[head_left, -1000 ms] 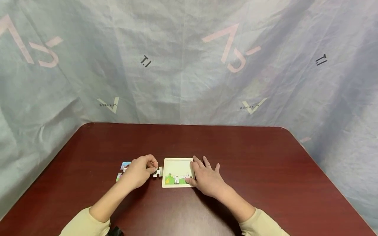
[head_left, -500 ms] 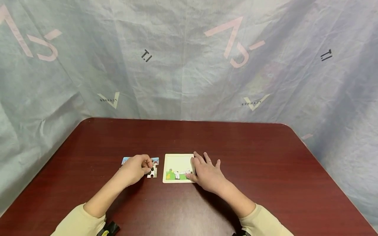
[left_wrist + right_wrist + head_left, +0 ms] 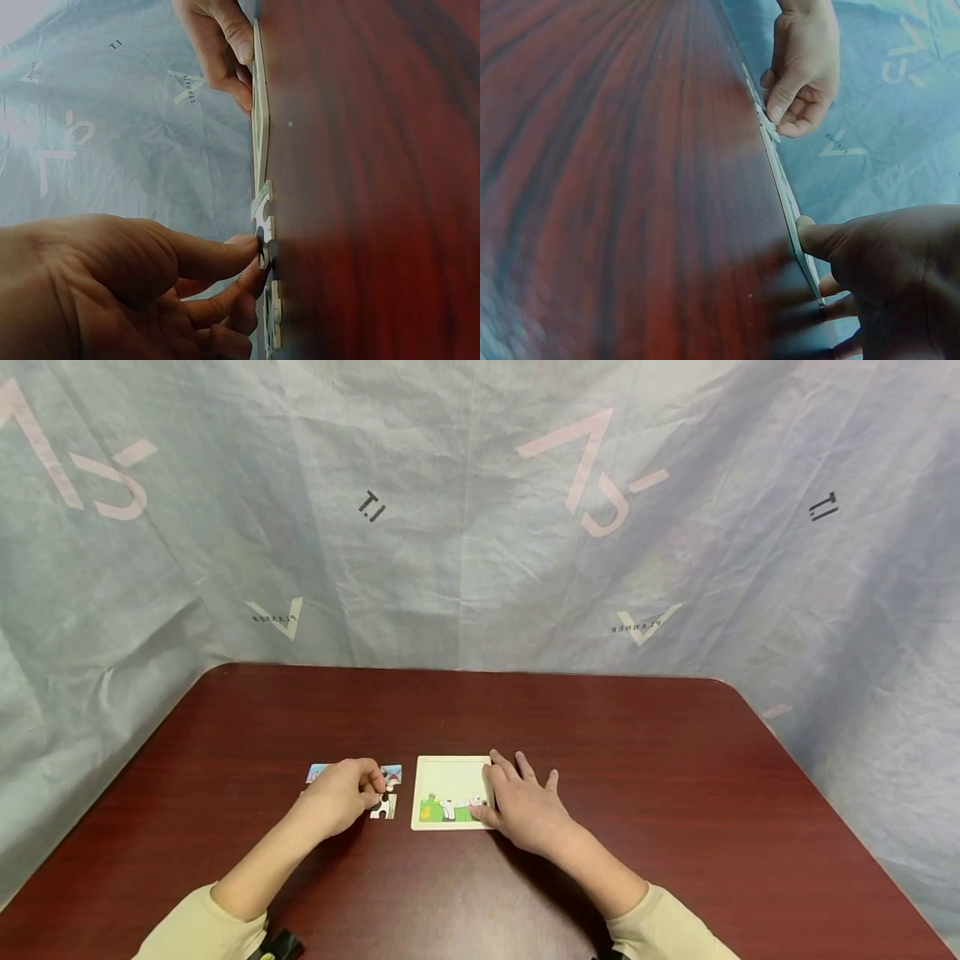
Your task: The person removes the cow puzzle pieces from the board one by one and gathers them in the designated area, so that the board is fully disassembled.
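My left hand point(image 3: 339, 795) pinches a black-and-white jigsaw piece point(image 3: 384, 808) between thumb and fingertips, just left of the puzzle tray. In the left wrist view the jigsaw piece point(image 3: 264, 214) is tilted, low over the table. The square, pale wooden puzzle tray point(image 3: 453, 759) lies flat. Along its near side runs a row of fitted pieces point(image 3: 448, 812) with green ground and white animal parts; the tray's bare floor shows above them. My right hand point(image 3: 527, 810) rests on the tray's right edge, fingers spread and thumb over the near right corner.
Behind the held piece lies a loose jigsaw piece point(image 3: 392, 774) with blue sky and a red patch. Another blue piece point(image 3: 315, 771) shows beyond my left hand, which partly hides it. A dark red wooden table point(image 3: 637, 752) spreads around, backed by a grey printed cloth point(image 3: 420, 568).
My left hand has drawn the black-and-white piece leftward, away from the tray's left edge, uncovering the loose piece behind. My right hand has stayed on the tray.
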Available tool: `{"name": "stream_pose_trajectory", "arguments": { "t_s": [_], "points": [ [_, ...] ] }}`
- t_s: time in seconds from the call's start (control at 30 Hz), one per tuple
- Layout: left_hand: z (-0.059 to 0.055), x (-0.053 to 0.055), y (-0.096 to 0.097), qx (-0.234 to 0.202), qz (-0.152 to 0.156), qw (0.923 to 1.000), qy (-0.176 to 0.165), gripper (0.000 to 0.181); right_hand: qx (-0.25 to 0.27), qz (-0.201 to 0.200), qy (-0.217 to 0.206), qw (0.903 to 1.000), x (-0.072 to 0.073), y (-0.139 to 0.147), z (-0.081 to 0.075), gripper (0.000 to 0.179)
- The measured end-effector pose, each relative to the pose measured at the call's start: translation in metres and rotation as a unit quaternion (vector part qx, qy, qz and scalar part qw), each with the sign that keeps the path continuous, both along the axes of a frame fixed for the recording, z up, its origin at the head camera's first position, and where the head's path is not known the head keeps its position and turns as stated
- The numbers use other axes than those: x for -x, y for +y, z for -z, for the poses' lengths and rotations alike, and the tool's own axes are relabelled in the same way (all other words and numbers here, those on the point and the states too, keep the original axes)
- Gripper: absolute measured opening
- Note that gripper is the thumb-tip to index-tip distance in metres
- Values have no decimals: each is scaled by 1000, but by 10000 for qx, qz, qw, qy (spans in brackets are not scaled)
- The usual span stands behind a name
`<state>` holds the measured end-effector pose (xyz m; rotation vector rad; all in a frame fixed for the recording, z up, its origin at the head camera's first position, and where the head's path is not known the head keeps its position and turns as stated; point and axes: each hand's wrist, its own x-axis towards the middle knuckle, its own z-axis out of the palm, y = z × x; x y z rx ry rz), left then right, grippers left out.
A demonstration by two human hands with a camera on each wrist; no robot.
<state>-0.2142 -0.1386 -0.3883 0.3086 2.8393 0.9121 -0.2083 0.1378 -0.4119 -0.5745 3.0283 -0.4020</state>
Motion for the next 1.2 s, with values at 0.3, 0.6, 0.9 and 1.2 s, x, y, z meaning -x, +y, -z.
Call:
{"name": "stream_pose_trajectory", "arguments": {
  "t_s": [0.3,0.6,0.9,1.2],
  "points": [
    [0,-9,7,-233,14,9996,170,14,41,-54,-70,10000,-5,-1,4,56],
    [-2,-10,28,-560,197,9981,143,17,57,-9,-55,10000,-3,1,0,57],
    [-2,-5,52,-288,401,9986,169,21,25,35,0,10000,-1,-1,-1,57],
    [-4,-5,62,381,386,9985,40,24,-2,2,26,10000,-3,-1,-3,56]
  ]
}}
